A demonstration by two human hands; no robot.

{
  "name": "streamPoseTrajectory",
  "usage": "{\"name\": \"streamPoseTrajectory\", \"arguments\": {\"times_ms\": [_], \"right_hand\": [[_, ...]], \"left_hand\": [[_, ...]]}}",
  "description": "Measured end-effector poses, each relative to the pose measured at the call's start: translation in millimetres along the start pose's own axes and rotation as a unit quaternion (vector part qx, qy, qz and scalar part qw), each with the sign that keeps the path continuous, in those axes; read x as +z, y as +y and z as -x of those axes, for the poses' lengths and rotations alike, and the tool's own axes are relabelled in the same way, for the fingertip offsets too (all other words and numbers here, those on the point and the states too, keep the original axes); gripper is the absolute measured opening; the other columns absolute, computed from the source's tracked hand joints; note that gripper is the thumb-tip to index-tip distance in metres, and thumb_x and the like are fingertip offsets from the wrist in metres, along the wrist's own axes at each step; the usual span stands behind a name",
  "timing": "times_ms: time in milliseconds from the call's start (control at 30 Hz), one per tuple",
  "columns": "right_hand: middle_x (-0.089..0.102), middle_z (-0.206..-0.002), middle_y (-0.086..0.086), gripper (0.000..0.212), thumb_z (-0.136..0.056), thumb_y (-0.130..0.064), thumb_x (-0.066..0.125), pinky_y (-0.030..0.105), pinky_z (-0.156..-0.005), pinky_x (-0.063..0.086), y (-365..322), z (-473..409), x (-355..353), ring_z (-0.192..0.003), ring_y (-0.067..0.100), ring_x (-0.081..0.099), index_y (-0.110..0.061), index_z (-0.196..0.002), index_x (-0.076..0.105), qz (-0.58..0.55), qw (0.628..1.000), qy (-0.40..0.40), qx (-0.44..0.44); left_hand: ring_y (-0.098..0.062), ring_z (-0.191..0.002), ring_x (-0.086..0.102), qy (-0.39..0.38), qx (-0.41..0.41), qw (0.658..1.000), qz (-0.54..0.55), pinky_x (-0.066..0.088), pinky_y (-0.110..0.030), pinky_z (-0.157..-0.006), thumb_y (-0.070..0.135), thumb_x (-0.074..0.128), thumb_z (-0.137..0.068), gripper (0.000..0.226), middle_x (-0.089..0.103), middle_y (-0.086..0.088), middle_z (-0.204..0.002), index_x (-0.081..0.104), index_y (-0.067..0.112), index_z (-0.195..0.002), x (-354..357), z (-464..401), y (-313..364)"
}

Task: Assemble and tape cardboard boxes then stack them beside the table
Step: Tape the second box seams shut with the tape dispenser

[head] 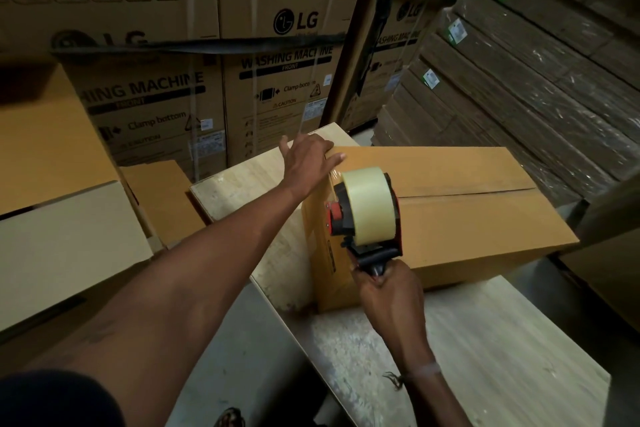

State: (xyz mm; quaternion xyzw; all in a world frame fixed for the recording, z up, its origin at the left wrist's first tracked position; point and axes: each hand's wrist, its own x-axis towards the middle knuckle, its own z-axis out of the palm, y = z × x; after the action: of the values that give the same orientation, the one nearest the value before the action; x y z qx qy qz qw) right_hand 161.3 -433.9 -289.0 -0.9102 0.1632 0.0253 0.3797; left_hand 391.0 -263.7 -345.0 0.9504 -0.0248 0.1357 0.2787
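Observation:
A brown cardboard box point(460, 215) lies on the pale wooden table point(485, 340), its top flaps closed with the seam running left to right. My left hand point(308, 158) rests flat with straight fingers on the box's far left corner. My right hand point(388, 288) grips the handle of a red-and-black tape dispenser point(363, 215) loaded with a pale roll. The dispenser stands at the box's left end, where the seam starts. A strip of clear tape runs from it toward my left hand.
Assembled brown boxes point(62, 184) are stacked to the left of the table. Large printed washing machine cartons point(277, 63) form a wall behind. Wrapped stacks of flat cardboard point(519, 80) fill the right. The grey floor point(242, 357) shows between me and the table.

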Motion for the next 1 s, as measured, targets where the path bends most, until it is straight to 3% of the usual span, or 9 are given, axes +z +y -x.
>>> {"name": "streamPoseTrajectory", "arguments": {"times_ms": [133, 233, 467, 567, 667, 767, 867, 1000], "right_hand": [[0.063, -0.067, 0.008, 0.024, -0.088, -0.021, 0.076, 0.015, -0.043, 0.037, 4.1, 9.5, -2.1, -0.054, 0.015, 0.052, -0.005, -0.077, 0.062, -0.001, 1.000, -0.004, 0.004], [0.071, -0.080, 0.004, 0.011, -0.088, -0.017, 0.078, 0.011, -0.049, 0.042, 9.3, 20.7, -7.9, -0.062, 0.004, 0.056, -0.011, -0.091, 0.070, -0.022, 1.000, -0.003, -0.003], [0.064, -0.082, -0.009, 0.013, -0.093, -0.026, 0.076, 0.004, -0.054, 0.041, 25.5, 37.9, -11.2, -0.070, -0.002, 0.055, -0.021, -0.094, 0.065, 0.000, 1.000, -0.015, 0.019], [0.067, -0.078, -0.003, 0.016, -0.091, -0.026, 0.077, 0.011, -0.051, 0.042, 34.6, 47.3, -8.7, -0.066, 0.006, 0.059, -0.015, -0.087, 0.066, 0.008, 0.999, -0.009, 0.045], [0.075, -0.076, 0.000, 0.020, -0.090, -0.035, 0.076, 0.031, -0.059, 0.055, 44.0, 53.3, -5.4, -0.066, 0.014, 0.069, -0.017, -0.084, 0.068, 0.004, 0.998, -0.008, 0.057], [0.077, -0.072, 0.000, 0.018, -0.094, -0.027, 0.073, 0.013, -0.048, 0.043, 47.6, 60.4, -8.1, -0.052, -0.002, 0.065, -0.014, -0.084, 0.067, -0.010, 0.998, -0.016, 0.054], [0.076, -0.069, 0.004, 0.019, -0.096, -0.021, 0.072, 0.007, -0.050, 0.042, 47.9, 71.3, -12.0, -0.054, -0.013, 0.062, -0.006, -0.086, 0.067, -0.018, 0.998, -0.027, 0.055], [0.074, -0.062, 0.003, 0.022, -0.094, -0.022, 0.073, 0.005, -0.054, 0.041, 57.6, 85.7, -9.7, -0.054, -0.013, 0.062, -0.003, -0.084, 0.072, -0.007, 0.997, -0.026, 0.074]], "left_hand": [[-0.025, -0.123, 0.055, -0.002, -0.013, 1.000, 0.007, 0.024, -0.057, -0.112, 0.058, 0.059, -0.098, 0.038, 0.071, 0.004, -0.114, 0.077, 0.026, -0.107, -1.0, 0.5, 1.8], [-0.027, -0.124, 0.054, -0.012, -0.023, 1.000, 0.015, 0.026, -0.056, -0.111, 0.058, 0.058, -0.098, 0.039, 0.071, 0.003, -0.117, 0.077, 0.026, -0.112, -1.2, -0.2, 2.6], [-0.027, -0.129, 0.052, -0.015, -0.036, 0.999, 0.026, 0.025, -0.059, -0.113, 0.057, 0.058, -0.099, 0.041, 0.070, 0.002, -0.124, 0.075, 0.024, -0.118, 0.0, 1.6, 4.9], [-0.027, -0.130, 0.052, -0.011, -0.036, 0.999, 0.027, 0.025, -0.057, -0.113, 0.056, 0.058, -0.099, 0.042, 0.070, 0.001, -0.125, 0.075, 0.024, -0.120, 0.6, 2.4, 5.1], [-0.027, -0.132, 0.051, -0.014, -0.040, 0.999, 0.031, 0.024, -0.058, -0.114, 0.056, 0.058, -0.099, 0.043, 0.069, 0.001, -0.128, 0.073, 0.025, -0.125, 1.4, 2.9, 5.6], [-0.027, -0.133, 0.050, -0.016, -0.047, 0.998, 0.039, 0.023, -0.059, -0.115, 0.056, 0.058, -0.099, 0.045, 0.069, 0.001, -0.131, 0.072, 0.025, -0.129, 2.3, 2.8, 6.2], [-0.028, -0.133, 0.051, -0.016, -0.056, 0.997, 0.043, 0.024, -0.060, -0.115, 0.055, 0.058, -0.100, 0.046, 0.068, -0.001, -0.131, 0.071, 0.023, -0.130, 2.9, 4.1, 8.4], [-0.028, -0.131, 0.054, -0.005, -0.065, 0.997, 0.050, 0.024, -0.060, -0.115, 0.052, 0.059, -0.101, 0.043, 0.069, -0.002, -0.129, 0.071, 0.022, -0.128, 3.4, 7.5, 12.6]]}}
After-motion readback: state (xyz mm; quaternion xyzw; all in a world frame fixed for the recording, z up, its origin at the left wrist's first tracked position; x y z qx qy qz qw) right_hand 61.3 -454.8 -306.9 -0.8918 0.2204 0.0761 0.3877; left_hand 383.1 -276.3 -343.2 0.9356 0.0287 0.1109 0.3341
